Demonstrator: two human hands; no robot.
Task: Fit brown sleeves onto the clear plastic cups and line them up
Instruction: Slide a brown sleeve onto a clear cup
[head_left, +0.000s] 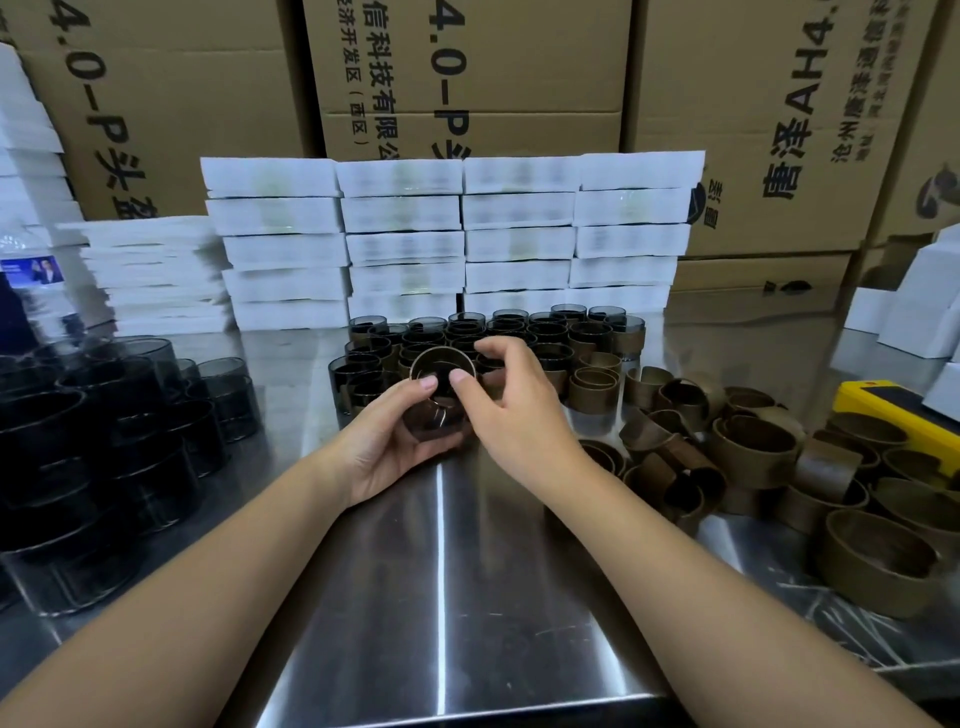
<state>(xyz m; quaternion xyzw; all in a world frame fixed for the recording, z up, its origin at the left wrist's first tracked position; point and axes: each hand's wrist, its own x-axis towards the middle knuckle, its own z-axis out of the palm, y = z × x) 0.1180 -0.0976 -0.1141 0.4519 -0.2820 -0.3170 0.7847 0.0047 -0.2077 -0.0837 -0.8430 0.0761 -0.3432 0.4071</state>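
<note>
A clear cup (441, 402) was pinched in the grips of left hand (395, 441) and right hand (514, 410), sleeved cups (550, 332) being ranked behind it, many bare cups (104, 441) and loose sleeves (753, 452) left beside it.

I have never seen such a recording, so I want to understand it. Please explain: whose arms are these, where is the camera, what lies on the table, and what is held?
There is no machine here: a person works with bare hands. The single picture comes from a camera worn on the head, looking down. The left hand and right hand together hold one cup above the metal table, apparently with a brown sleeve on it. Behind them stand sleeved cups in rows. There are bare cups at left and loose brown sleeves at right. White boxes and cardboard cartons are stacked at the back.
</note>
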